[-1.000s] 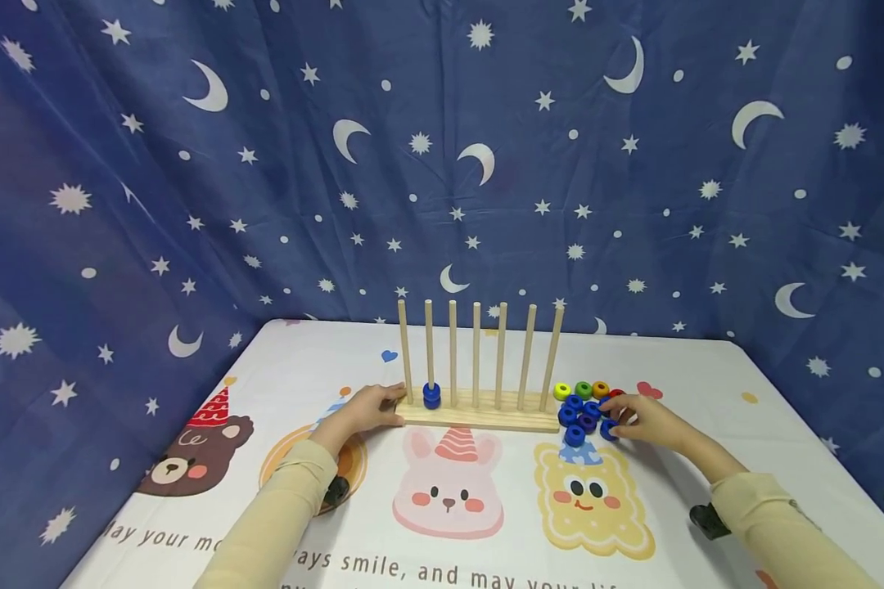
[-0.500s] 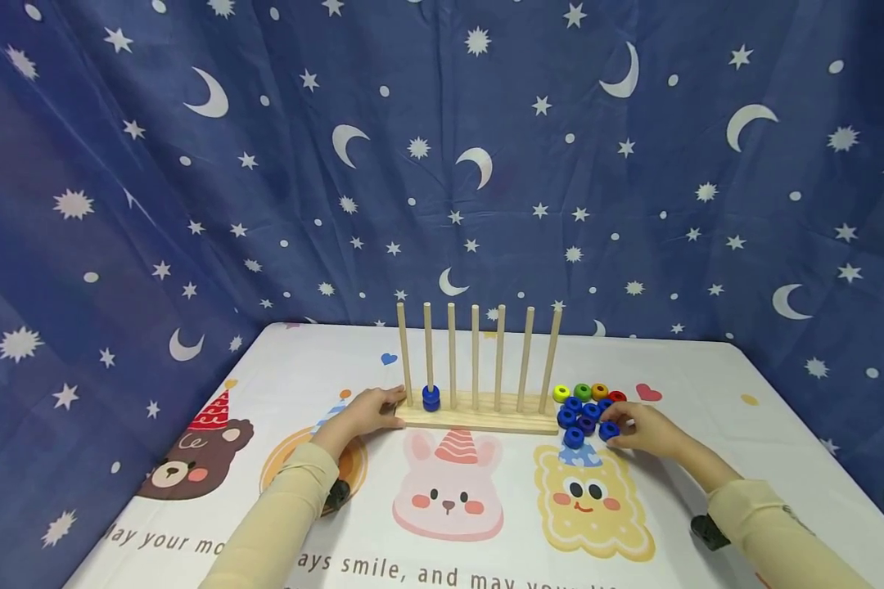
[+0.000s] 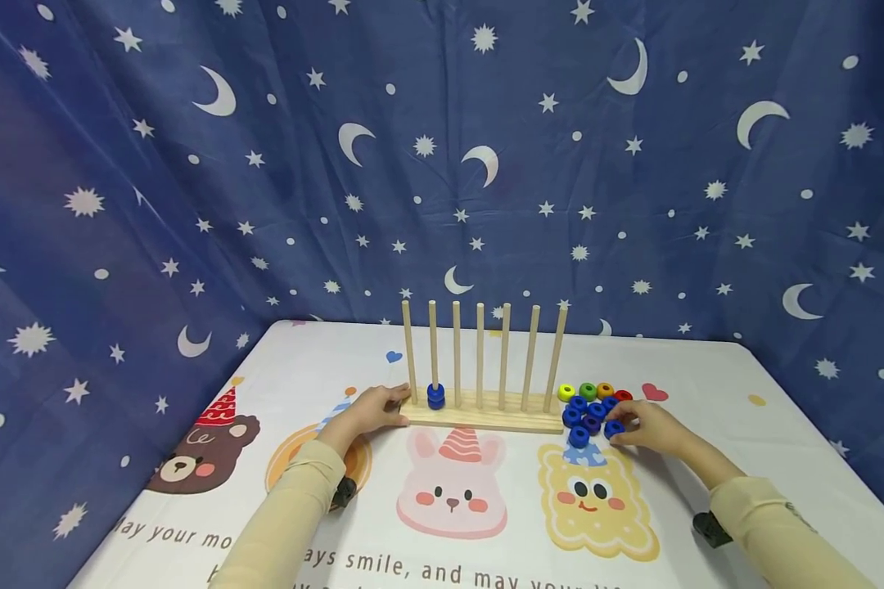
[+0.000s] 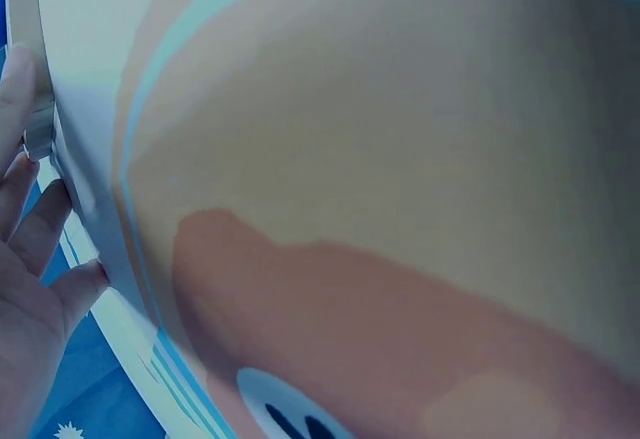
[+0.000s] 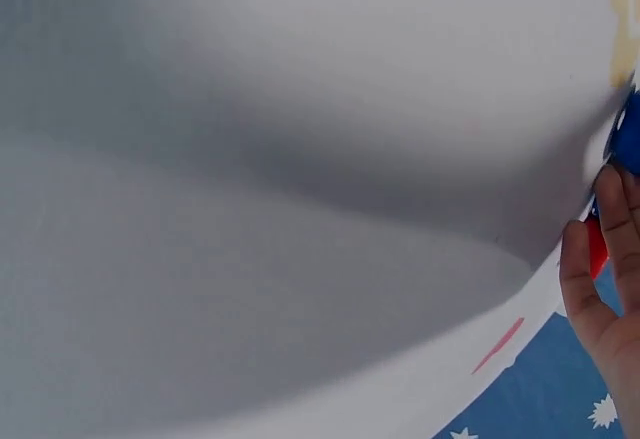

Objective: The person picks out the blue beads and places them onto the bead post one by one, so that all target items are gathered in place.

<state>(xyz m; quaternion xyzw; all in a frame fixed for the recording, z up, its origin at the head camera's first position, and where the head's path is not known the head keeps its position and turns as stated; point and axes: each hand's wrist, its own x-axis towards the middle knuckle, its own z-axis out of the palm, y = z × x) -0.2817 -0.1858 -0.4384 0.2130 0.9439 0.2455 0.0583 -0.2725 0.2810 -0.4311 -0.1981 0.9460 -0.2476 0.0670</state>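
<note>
A wooden rack (image 3: 486,421) with several upright pegs stands on the table. My left hand (image 3: 372,409) grips the left end of its base; the left wrist view shows the fingers (image 4: 45,224) at that end. Two blue rings (image 3: 435,397) sit stacked on the second peg from the left. Beyond the rack's right end, my right hand (image 3: 648,425) pinches a blue ring (image 3: 614,429) between thumb and fingers, low at the table. Other blue rings (image 3: 579,437) lie close beside it. The right wrist view catches only part of this hand (image 5: 610,299), with blue and red rings partly hidden behind it.
Behind the blue rings lie a yellow ring (image 3: 566,393), a green ring (image 3: 587,391), an orange ring (image 3: 605,391) and a red ring (image 3: 623,396). A printed white cloth (image 3: 324,352) covers the table. A blue starry curtain (image 3: 442,188) hangs at the back and left.
The right hand's thumb and fingers have settled around the nearest right-hand blue ring. The left hand stays on the rack. The head view shifts slightly.
</note>
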